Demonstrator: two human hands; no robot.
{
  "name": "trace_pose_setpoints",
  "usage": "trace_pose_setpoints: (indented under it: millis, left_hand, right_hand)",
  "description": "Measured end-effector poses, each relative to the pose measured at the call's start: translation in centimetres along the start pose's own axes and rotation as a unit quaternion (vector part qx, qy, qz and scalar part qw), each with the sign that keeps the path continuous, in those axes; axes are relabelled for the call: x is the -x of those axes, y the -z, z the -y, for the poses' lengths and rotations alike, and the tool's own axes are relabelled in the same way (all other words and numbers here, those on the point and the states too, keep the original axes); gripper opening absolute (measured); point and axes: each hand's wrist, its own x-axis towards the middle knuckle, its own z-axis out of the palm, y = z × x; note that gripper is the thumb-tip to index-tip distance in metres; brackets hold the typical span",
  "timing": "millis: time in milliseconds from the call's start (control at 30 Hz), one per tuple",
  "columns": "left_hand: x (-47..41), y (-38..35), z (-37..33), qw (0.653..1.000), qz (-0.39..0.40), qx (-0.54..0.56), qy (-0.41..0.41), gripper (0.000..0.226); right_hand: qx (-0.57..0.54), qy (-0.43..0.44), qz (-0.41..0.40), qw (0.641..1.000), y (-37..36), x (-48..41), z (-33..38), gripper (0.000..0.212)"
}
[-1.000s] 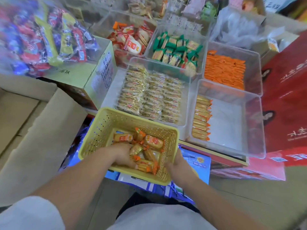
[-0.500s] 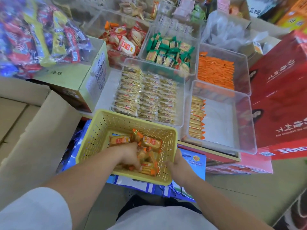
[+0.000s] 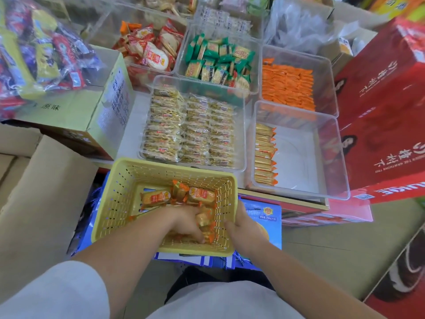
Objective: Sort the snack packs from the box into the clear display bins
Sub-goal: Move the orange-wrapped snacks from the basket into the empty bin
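L hand (image 3: 184,223) dug deeper in basket (image 3: 110,203), fingers curled round packs (image 3: 203,221); R hand (image 3: 243,229) still grips rim. Lift-out soon.

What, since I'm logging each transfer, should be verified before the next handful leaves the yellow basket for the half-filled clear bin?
1. The left hand is in the yellow basket, on the orange-gold packs: ok.
2. Its grip is closed round a pack: cannot tell, fingertips buried.
3. The right hand holds the basket's right wall: ok.
4. The clear bin, with one matching row along its left side, has room: ok.
5. Nothing stands between basket and bin: ok.
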Motion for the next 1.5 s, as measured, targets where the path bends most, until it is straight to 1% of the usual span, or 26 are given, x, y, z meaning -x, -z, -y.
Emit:
trace_pose_setpoints:
  millis: [133, 233, 333, 467, 533, 567, 600, 667, 700, 767, 867, 967, 1167, 1267, 1500]
  left_hand:
    - [-0.1, 1.2, -0.1, 0.999, 0.023, -0.008, 0.024, 0.129]
    - [0.1, 2.0, -0.1, 0.998, 0.034, -0.04, 0.033, 0.124]
    - [0.3, 2.2, 0.4, 0.996, 0.048, -0.062, 0.044, 0.121]
    - [0.8, 2.3, 0.8, 0.997, 0.039, -0.053, 0.035, 0.125]
    - [1.1, 2.7, 1.1, 0.998, 0.031, -0.036, 0.029, 0.129]
    - [1.3, 3.0, 1.3, 0.999, 0.027, -0.022, 0.028, 0.13]
    - [1.4, 3.2, 1.5, 0.999, 0.025, -0.005, 0.03, 0.129]
    - [1.7, 3.7, 2.0, 0.998, 0.039, 0.011, 0.039, 0.128]
    - [1.9, 3.7, 2.2, 0.998, 0.054, 0.0, 0.045, 0.126]
    - [2.1, 3.6, 2.3, 0.994, 0.084, -0.033, 0.057, 0.128]
    - [2.1, 3.0, 2.3, 0.992, 0.093, -0.053, 0.067, 0.139]
    - [2.2, 2.4, 2.0, 0.993, 0.084, -0.061, 0.062, 0.14]
    - [1.8, 1.1, 2.1, 0.993, 0.078, -0.014, 0.085, 0.141]
    - [1.9, 1.0, 2.3, 0.993, 0.083, 0.004, 0.084, 0.141]
    - [2.9, 1.3, 2.6, 0.997, 0.05, 0.018, 0.048, 0.125]
  right_hand:
    - [-0.012, -0.005, 0.007, 1.0, 0.2, 0.0, 0.1, 0.037]
    - [-0.021, -0.004, 0.013, 1.0, 0.4, 0.2, 0.1, 0.035]
    - [-0.05, -0.006, 0.029, 0.998, 0.4, 0.3, 0.2, 0.038]
    - [-0.067, -0.004, 0.03, 0.997, 0.4, 0.3, 0.5, 0.043]
    - [-0.046, -0.001, 0.029, 0.999, 0.6, 0.5, 0.7, 0.046]
    - [-0.02, 0.006, 0.014, 1.0, 0.6, 0.6, 0.7, 0.052]
    - [0.012, 0.02, -0.016, 1.0, 0.7, 0.7, 0.6, 0.062]
    - [0.055, 0.066, -0.089, 0.992, 0.8, 0.9, 0.5, 0.081]
    - [0.064, 0.093, -0.114, 0.987, 0.8, 0.9, 0.5, 0.087]
    - [0.072, 0.118, -0.124, 0.983, 0.8, 0.9, 0.6, 0.091]
    - [0.03, 0.093, -0.077, 0.992, 0.7, 0.8, 0.8, 0.09]
    - [0.007, 0.076, -0.037, 0.996, 0.5, 1.2, 1.1, 0.089]
    - [0.013, 0.056, -0.022, 0.998, 0.1, 1.7, 1.0, 0.088]
    - [0.016, 0.055, -0.02, 0.998, 0.0, 1.6, 0.9, 0.088]
    - [-0.013, 0.062, -0.017, 0.998, 0.1, 1.1, 0.3, 0.082]
